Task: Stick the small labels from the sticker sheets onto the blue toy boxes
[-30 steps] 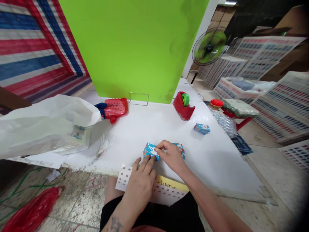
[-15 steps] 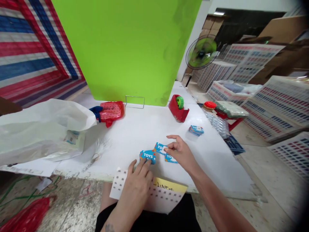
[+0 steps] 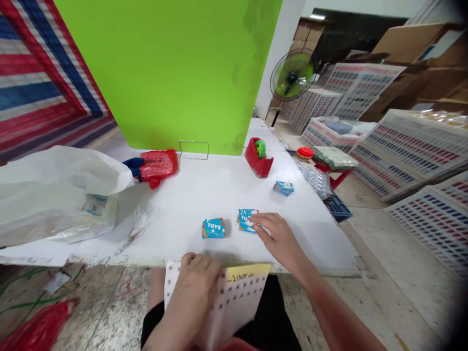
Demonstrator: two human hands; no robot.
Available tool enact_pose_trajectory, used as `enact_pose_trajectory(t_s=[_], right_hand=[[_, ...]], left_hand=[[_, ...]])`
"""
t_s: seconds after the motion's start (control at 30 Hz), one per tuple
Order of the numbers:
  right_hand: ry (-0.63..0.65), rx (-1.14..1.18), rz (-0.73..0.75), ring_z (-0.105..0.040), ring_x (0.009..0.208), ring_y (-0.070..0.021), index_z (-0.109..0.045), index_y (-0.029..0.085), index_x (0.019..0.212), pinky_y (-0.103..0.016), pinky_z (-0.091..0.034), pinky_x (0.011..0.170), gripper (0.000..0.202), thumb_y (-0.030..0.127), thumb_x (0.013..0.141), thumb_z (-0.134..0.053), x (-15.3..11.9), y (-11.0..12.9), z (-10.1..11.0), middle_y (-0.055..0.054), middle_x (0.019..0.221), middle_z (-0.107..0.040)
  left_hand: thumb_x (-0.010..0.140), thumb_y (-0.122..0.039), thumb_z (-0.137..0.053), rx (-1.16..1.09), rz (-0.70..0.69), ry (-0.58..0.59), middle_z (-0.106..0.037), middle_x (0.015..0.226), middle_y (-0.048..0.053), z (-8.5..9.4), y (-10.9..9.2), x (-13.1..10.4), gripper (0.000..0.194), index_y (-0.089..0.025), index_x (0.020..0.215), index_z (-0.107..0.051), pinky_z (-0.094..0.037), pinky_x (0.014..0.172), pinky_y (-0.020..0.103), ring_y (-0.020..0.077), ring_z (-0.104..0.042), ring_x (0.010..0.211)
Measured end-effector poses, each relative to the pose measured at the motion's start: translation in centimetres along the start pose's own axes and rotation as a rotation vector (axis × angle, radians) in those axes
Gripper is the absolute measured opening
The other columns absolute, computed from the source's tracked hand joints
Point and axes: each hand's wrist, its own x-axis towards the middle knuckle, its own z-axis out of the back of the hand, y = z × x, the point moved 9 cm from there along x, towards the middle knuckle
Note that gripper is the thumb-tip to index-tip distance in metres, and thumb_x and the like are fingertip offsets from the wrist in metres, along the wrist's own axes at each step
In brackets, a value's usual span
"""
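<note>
right hand [image 3: 280, 239]: fingers half-open, thumb apart, tips atop card stack [image 3: 244, 223] toward surface's [image 3: 164, 190] near edge | left hand [image 3: 199, 282]: fingers curled over label sheet [image 3: 243, 295], grip unclear

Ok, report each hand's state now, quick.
Left hand: curled over the sticker sheet; grip cannot be told.
Right hand: open, touching the middle stack of blue TOYS cards.

You're in a packing workshop or stockroom: stacked plastic crates [image 3: 405, 146], cardboard boxes [image 3: 409, 41], tape dispenser [image 3: 257, 161] on your surface [image 3: 310, 234], bubble wrap [image 3: 313, 180] beside it.
</note>
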Motion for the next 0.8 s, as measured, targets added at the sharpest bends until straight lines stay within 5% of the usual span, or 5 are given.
enact_pose_trajectory(t_s=[0.13,0.3,0.53,0.8], right_hand=[[0.248,0.054,0.192,-0.061,0.092,-0.0198,-0.065,0.025,0.106,-0.038,-0.042,0.086,0.023,0.025,0.092,-0.047,-3.3,5.6,-0.6,-0.005,0.097,-0.07],[0.328,0.012,0.169,-0.058,0.08,-0.0183,-0.065,0.023,0.092,-0.035,-0.04,0.079,0.023,0.022,0.094,-0.042,-4.3,5.1,-1.2,-0.003,0.081,-0.066],[0.156,-0.047,0.153,-0.052,0.094,-0.023,-0.065,0.023,0.103,-0.04,-0.04,0.081,0.021,0.016,0.089,-0.05,-3.4,5.0,-2.4,-0.007,0.095,-0.061],[0.057,-0.139,0.172,-0.049,0.083,-0.0221,-0.061,0.02,0.114,-0.038,-0.04,0.074,0.028,0.014,0.091,-0.046,-4.7,6.6,-4.6,-0.008,0.087,-0.059]], left_hand=[[0.092,-0.013,-0.043,-0.021,0.036,0.002,-0.063,0.076,-0.001,1.0,-0.5,0.4,0.024,-0.022,0.077,-0.059,-0.035,0.073,0.032,0.0179,-0.054,0.075],[0.092,-0.021,-0.047,0.074,0.052,-0.065,-0.067,0.08,0.001,1.9,-0.2,0.2,0.017,-0.022,0.085,-0.062,-0.037,0.075,0.034,0.0189,-0.057,0.075],[0.094,-0.02,-0.043,0.079,0.122,0.004,-0.064,0.076,-0.001,0.2,1.7,0.1,0.023,-0.021,0.078,-0.059,-0.034,0.076,0.034,0.0182,-0.058,0.076],[0.096,-0.022,-0.036,-0.011,0.154,-0.003,-0.059,0.071,0.0,-0.3,2.1,0.7,0.029,-0.02,0.072,-0.053,-0.032,0.072,0.033,0.0179,-0.053,0.071]])
